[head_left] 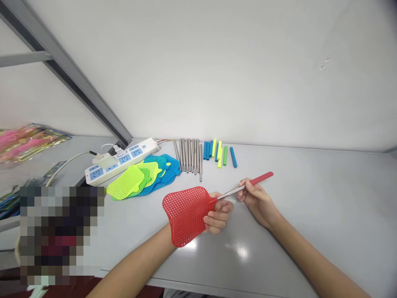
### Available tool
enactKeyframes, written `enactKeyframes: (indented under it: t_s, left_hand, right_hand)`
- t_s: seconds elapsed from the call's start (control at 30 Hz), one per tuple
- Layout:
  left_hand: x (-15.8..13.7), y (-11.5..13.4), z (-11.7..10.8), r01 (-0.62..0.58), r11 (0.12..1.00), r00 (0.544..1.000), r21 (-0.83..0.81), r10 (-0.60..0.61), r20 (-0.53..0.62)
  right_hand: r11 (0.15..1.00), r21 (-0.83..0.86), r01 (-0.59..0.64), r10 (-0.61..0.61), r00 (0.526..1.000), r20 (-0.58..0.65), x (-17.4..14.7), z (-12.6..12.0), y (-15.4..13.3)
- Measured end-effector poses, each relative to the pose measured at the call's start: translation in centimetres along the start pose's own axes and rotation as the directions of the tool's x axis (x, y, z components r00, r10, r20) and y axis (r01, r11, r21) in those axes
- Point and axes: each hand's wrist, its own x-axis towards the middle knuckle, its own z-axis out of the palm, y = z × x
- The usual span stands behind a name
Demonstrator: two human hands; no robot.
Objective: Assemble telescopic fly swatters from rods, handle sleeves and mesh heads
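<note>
A red fly swatter with a perforated head, a thin metal rod and a red grip spans both hands above the table. My left hand is closed around the neck, partly behind the head. At the lower end of the red grip, my right hand pinches where it meets the metal rod. Behind the swatter lie several metal telescopic rods in a row. To their right are several blue, yellow and green grip sleeves. Loose yellow, green and blue swatter heads overlap in a pile at the left.
A white power strip with plugs and cables lies behind the swatter heads. Plastic-bagged pink and yellow items are at the far left, past a grey metal frame. A pale wall rises behind the grey table. The lower left is pixelated.
</note>
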Motion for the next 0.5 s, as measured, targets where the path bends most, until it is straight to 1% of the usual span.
enactKeyframes:
  t_s: [0.07, 0.13, 0.17, 0.2, 0.23, 0.27, 0.3, 0.33, 0.37, 0.4, 0.47, 0.5]
  left_hand:
    - [0.3, 0.3, -0.5, -0.026, 0.998, 1.0, 0.054, 0.027, -0.006]
    - [0.4, 0.6, -0.7, -0.05, 0.989, 0.996, 0.139, 0.06, -0.066]
    - [0.3, 0.7, -0.6, -0.085, 0.978, 0.989, 0.192, 0.107, -0.106]
    - [0.2, 0.9, -0.5, -0.143, 0.959, 0.972, 0.245, 0.182, -0.145]
    - [0.0, 1.0, -0.2, -0.226, 0.931, 0.943, 0.287, 0.283, -0.177]
    - [-0.3, 1.2, 0.2, -0.32, 0.891, 0.899, 0.321, 0.393, -0.194]
    - [-0.6, 1.4, 0.7, -0.413, 0.85, 0.843, 0.327, 0.493, -0.217]
    - [-0.9, 1.6, 1.2, -0.491, 0.816, 0.793, 0.305, 0.563, -0.232]
    - [-1.1, 1.8, 1.6, -0.528, 0.798, 0.769, 0.29, 0.595, -0.236]
    - [-1.3, 1.9, 1.9, -0.535, 0.792, 0.76, 0.294, 0.603, -0.243]
    - [-1.6, 2.1, 2.2, -0.526, 0.78, 0.74, 0.339, 0.616, -0.27]
    - [-1.5, 2.1, 2.1, -0.512, 0.771, 0.722, 0.378, 0.625, -0.297]
  right_hand:
    - [0.999, 0.042, 0.006, -0.004, 0.999, -0.054, 0.1, -0.1, 0.0]
    - [0.996, 0.082, 0.029, -0.02, 0.993, -0.116, 0.3, -0.4, -0.2]
    - [0.994, 0.1, 0.049, -0.033, 0.988, -0.148, 0.5, -0.7, -0.3]
    - [0.991, 0.116, 0.069, -0.047, 0.982, -0.182, 0.6, -0.9, -0.5]
    - [0.987, 0.131, 0.093, -0.063, 0.974, -0.216, 0.7, -1.2, -0.7]
    - [0.983, 0.142, 0.119, -0.08, 0.964, -0.252, 0.8, -1.5, -0.9]
    - [0.978, 0.146, 0.148, -0.1, 0.952, -0.29, 0.9, -1.8, -1.1]
    - [0.974, 0.141, 0.179, -0.124, 0.936, -0.329, 1.0, -2.0, -1.3]
    - [0.97, 0.127, 0.21, -0.151, 0.919, -0.365, 1.0, -2.3, -1.5]
    - [0.966, 0.105, 0.238, -0.179, 0.901, -0.395, 1.0, -2.5, -1.7]
    - [0.959, 0.052, 0.28, -0.231, 0.872, -0.432, 1.0, -2.7, -1.9]
    - [0.956, 0.026, 0.292, -0.251, 0.862, -0.44, 1.0, -2.8, -1.9]
